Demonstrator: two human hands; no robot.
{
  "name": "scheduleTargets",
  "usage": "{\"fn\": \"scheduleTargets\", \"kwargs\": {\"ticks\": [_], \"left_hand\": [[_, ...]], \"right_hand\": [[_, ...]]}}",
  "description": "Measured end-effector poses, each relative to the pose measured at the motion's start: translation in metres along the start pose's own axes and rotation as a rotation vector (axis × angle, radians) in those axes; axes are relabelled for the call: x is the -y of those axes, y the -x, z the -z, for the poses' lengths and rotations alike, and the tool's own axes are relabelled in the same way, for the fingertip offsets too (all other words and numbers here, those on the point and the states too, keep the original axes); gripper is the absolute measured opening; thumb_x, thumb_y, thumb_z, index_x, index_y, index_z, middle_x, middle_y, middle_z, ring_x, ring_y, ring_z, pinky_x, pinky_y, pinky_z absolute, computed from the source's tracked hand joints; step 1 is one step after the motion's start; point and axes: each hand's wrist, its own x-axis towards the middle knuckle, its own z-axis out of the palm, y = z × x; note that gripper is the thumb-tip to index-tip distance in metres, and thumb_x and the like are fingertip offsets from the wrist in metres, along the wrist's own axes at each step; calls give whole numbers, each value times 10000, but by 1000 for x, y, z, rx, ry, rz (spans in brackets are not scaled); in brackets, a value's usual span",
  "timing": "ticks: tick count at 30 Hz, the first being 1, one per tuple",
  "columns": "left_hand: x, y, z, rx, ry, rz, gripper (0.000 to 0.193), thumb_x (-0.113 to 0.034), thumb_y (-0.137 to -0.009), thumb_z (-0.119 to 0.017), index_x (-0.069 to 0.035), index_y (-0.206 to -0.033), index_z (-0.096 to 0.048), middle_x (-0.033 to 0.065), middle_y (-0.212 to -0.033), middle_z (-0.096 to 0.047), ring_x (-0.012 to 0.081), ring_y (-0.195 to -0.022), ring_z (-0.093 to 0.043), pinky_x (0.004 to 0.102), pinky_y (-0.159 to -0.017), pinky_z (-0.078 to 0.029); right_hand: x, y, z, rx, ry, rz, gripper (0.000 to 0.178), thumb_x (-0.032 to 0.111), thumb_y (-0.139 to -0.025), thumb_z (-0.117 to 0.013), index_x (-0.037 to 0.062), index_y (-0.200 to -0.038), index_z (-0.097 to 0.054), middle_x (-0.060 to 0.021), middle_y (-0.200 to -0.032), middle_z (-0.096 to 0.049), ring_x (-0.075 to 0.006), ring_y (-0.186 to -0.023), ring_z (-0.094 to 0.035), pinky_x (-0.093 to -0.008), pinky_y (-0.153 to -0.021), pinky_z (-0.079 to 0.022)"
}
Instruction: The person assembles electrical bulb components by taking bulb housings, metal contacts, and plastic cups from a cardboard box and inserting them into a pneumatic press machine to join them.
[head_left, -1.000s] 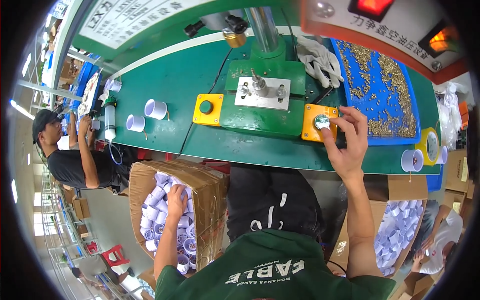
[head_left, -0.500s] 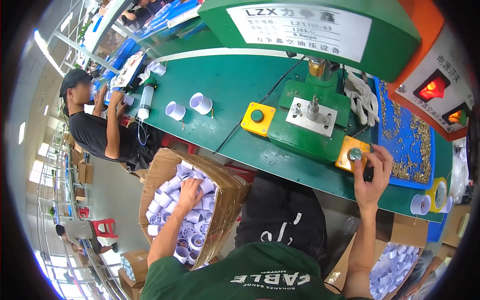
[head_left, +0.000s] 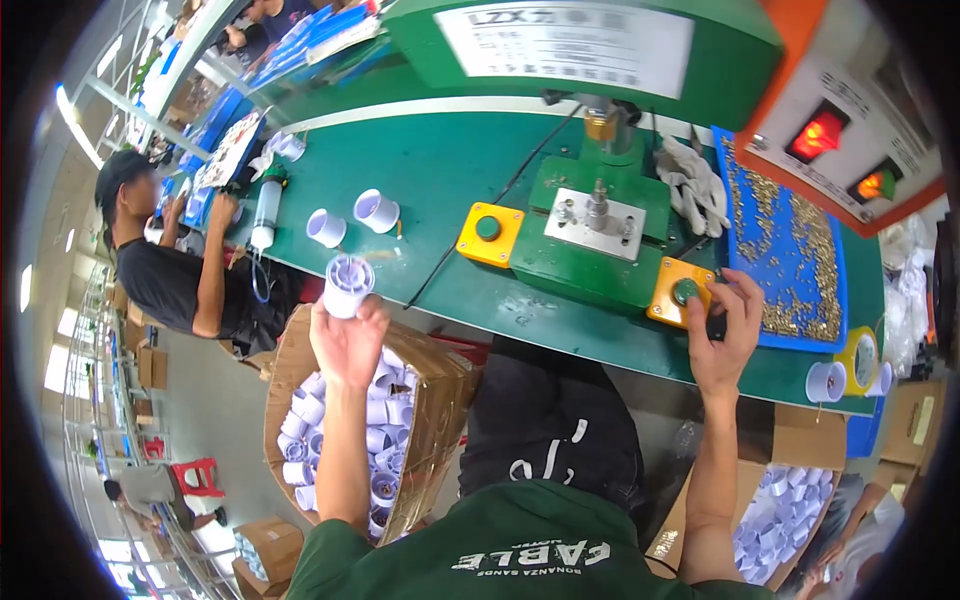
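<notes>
- At the lower left of the frame, an open brown cardboard box [head_left: 432, 410] holds a jumble of short white plastic cups, below the left hand.
- Left of centre, the left hand [head_left: 346, 338] is turned palm up, its fingers curled around the lower part of one short, round white plastic cup [head_left: 348, 292]; the ribbed end faces up toward the camera, and its long axis stands near upright with a slight tilt.
- Right of centre, the right hand [head_left: 726, 338] is loosely spread and holds nothing; its thumb is at the yellow box with a round green button [head_left: 665, 304], though contact with the button cannot be told.
- Between the hands and farther up, the upright silver metal pin [head_left: 598, 205] stands on a pale metal plate [head_left: 570, 229] atop the green press base [head_left: 560, 272]. From the held cup it lies to the right and slightly up, well apart; the right hand is nearer to it.
- Beyond the held cup, two more white cups [head_left: 326, 228] [head_left: 376, 211] rest on the green worktop [head_left: 430, 165].
- Toward the upper right, a crumpled white glove [head_left: 692, 186] lies beside a blue tray [head_left: 842, 290] of small brass-coloured parts.
</notes>
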Motion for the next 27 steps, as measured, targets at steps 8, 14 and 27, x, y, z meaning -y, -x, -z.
{"fn": "scheduleTargets", "kwargs": {"ticks": [8,14,27], "left_hand": [[71,-107,-79,300,-230,175,526,-261,-926,-583,-28,-1377,-445,93,-1214,-577,155,-829,-501,300,-751,-422],[95,-162,-121,398,-595,190,445,-352,-993,-540,-50,-1316,-495,59,-1166,-618,123,-898,-546,273,-759,-436],[123,-157,-148,446,-739,200,553,-521,-1019,-371,-112,-1383,-450,110,-1525,-366,184,-1099,-525,333,-826,-469]], "right_hand": [[-1,-1,-4,-68,-27,-88,263,50,-774,-765,22,-1003,-638,-147,-1164,-548,-205,-752,-582,-301,-652,-499],[0,-2,-8,-125,-88,-93,267,36,-768,-773,24,-996,-635,-145,-1129,-542,-219,-750,-579,-314,-653,-485],[-5,-2,-5,-156,-97,-50,255,71,-775,-767,11,-974,-618,-138,-1091,-544,-225,-702,-612,-330,-627,-527]]}}
